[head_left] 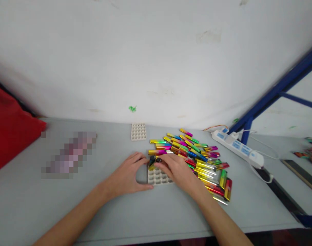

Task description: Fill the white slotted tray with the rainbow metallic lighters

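Observation:
A pale moulded tray [159,178] with rows of small pockets lies flat on the table between my hands. My left hand [129,174] curves around its left side, thumb at the near corner and fingertips at the far corner. Over the far part of the tray, my right hand [178,167] is closed, its fingertips pinching a black-topped lighter; its lower part is hidden. Beside those fingertips, another black-topped lighter [152,160] stands in the far left corner. To the right, a loose pile of shiny metallic-coloured lighters [206,167] spreads out, partly behind my right hand.
Nearer the wall sits a second pale pocketed tray [139,132]. A white power strip [238,147] with cables runs along a blue metal frame [248,119] at right. Red fabric [12,126] is at far left, near a pixelated patch. Part of another person's hand shows far right.

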Motion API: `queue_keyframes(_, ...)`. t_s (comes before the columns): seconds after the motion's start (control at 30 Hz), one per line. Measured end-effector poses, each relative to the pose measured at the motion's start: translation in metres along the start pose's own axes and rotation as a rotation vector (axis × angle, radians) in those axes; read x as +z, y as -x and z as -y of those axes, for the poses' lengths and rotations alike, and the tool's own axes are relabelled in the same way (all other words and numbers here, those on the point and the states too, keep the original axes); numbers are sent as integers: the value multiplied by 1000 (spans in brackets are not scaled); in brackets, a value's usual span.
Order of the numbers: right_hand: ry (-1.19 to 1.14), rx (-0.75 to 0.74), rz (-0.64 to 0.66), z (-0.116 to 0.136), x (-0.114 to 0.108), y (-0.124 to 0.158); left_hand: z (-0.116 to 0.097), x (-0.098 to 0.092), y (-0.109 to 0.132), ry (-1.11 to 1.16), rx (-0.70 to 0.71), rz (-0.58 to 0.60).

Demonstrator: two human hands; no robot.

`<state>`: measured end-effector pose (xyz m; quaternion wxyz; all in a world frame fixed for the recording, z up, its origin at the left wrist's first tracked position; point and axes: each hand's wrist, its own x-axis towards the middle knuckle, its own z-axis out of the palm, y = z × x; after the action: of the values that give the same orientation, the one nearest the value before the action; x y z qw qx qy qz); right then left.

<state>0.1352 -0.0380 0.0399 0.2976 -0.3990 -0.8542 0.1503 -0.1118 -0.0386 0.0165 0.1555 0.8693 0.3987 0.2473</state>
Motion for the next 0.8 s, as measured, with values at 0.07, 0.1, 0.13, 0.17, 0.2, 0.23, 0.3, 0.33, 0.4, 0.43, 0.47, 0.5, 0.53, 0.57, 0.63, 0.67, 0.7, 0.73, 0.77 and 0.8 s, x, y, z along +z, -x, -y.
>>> queue_keyframes(0.07, 108, 27, 13, 9, 5, -4, 2, 2, 0, -15, 7, -9)
queue_keyframes(0.1, 154, 47, 16, 13, 7, -6, 3, 3, 0, -23, 9, -11)
queue_keyframes(0.13, 186, 69, 15, 16, 8, -7, 4, 3, 0, -26, 12, -11)
queue_keyframes(0.17, 194, 85, 16, 18, 8, -8, 5, 4, 0, -26, 13, -9)
queue_keyframes(0.2, 176, 96, 19, 17, 6, -9, 5, 4, 0, -23, 12, -6)
queue_keyframes(0.23, 138, 107, 21, 15, 3, -9, 5, 4, 1, -21, 9, -8)
queue_keyframes(0.3, 48, 133, 7, 3, -10, -7, 4, 4, 1, -21, 4, -20)
queue_keyframes(0.33, 16, 150, -15, -5, -18, -6, 4, 3, 1, -21, 1, -23)
queue_keyframes(0.4, 23, 189, -90, -25, -34, -7, 2, 2, 0, -17, -3, -18)
queue_keyframes(0.43, 52, 194, -115, -36, -41, -9, 1, 1, 0, -12, -5, -11)
queue_keyframes(0.47, 88, 189, -111, -46, -47, -12, 1, 0, -1, -8, -7, -7)
queue_keyframes(0.5, 124, 183, -96, -56, -51, -15, 1, 0, -1, -5, -7, -9)
queue_keyframes(0.53, 156, 184, -69, -64, -54, -19, 1, 0, -1, -4, -5, -14)
queue_keyframes(0.57, 190, 196, -33, -70, -56, -23, 1, 1, -1, -3, -1, -21)
queue_keyframes(0.63, 268, 247, 56, -78, -57, -31, 2, 2, -1, -4, 8, -34)
queue_keyframes(0.67, 312, 278, 104, -80, -57, -34, 2, 3, -1, -4, 11, -39)
queue_keyframes(0.7, 352, 308, 148, -82, -57, -37, 3, 3, -1, -4, 12, -40)
queue_keyframes(0.73, 385, 332, 185, -82, -57, -39, 3, 4, 0, -4, 12, -38)
queue_keyframes(0.77, 407, 348, 214, -82, -58, -41, 3, 4, 0, -4, 11, -34)
queue_keyframes(0.8, 420, 356, 236, -82, -58, -42, 3, 4, 0, -4, 8, -28)
